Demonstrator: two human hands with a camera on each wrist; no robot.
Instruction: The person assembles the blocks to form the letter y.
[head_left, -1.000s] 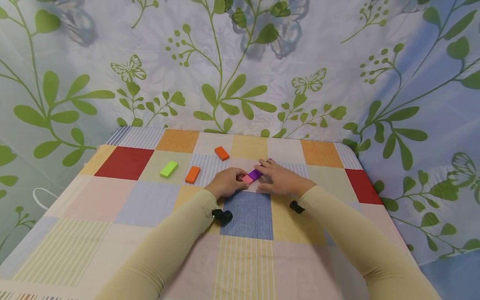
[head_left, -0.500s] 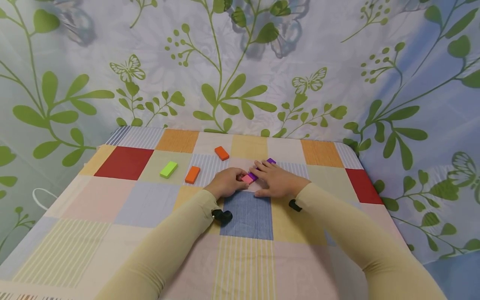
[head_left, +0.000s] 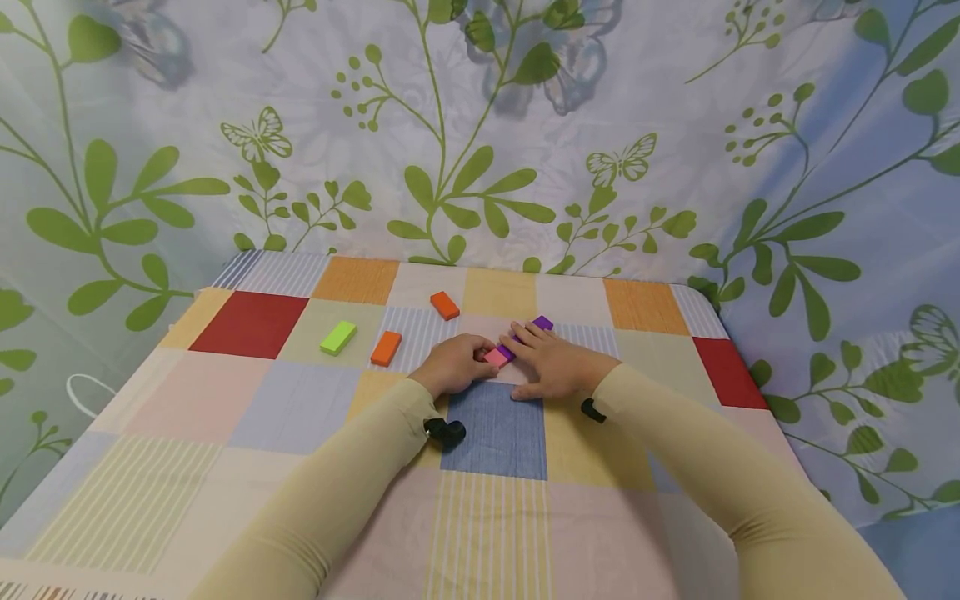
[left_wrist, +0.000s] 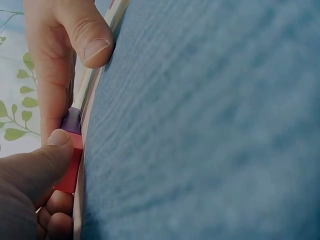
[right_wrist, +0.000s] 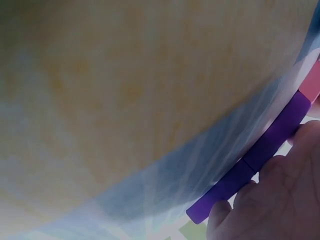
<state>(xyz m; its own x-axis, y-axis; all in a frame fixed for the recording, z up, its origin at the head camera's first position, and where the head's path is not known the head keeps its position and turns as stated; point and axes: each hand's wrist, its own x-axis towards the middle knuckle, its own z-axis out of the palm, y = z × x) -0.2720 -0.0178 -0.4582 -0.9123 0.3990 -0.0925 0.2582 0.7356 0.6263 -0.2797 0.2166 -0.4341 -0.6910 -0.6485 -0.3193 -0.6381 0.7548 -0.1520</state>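
Note:
A pink block (head_left: pixel 495 358) lies at the near end of a slanting row, its end against a purple block (right_wrist: pixel 278 131). A second purple block (right_wrist: pixel 221 191) continues the row end to end, its far tip showing past the fingers in the head view. My left hand (head_left: pixel 453 364) pinches the pink block, thumb on its near side and fingers curled on the far side. Over the purple blocks lies my right hand (head_left: pixel 557 363), fingers fairly straight and touching them along the far side, thumb spread away on the cloth. Its fingers hide much of the purple blocks in the head view.
Left of the hands lie an orange block (head_left: pixel 386 348), another orange block (head_left: pixel 445 305) farther back and a lime-green block (head_left: pixel 338 337). A patchwork cloth (head_left: pixel 315 408) covers the table. Behind it hangs a leaf-patterned curtain (head_left: pixel 330 150).
My right hand has slid slightly left along the row towards the pink block and flattened, uncovering the far purple end. The left hand and the loose blocks stay put.

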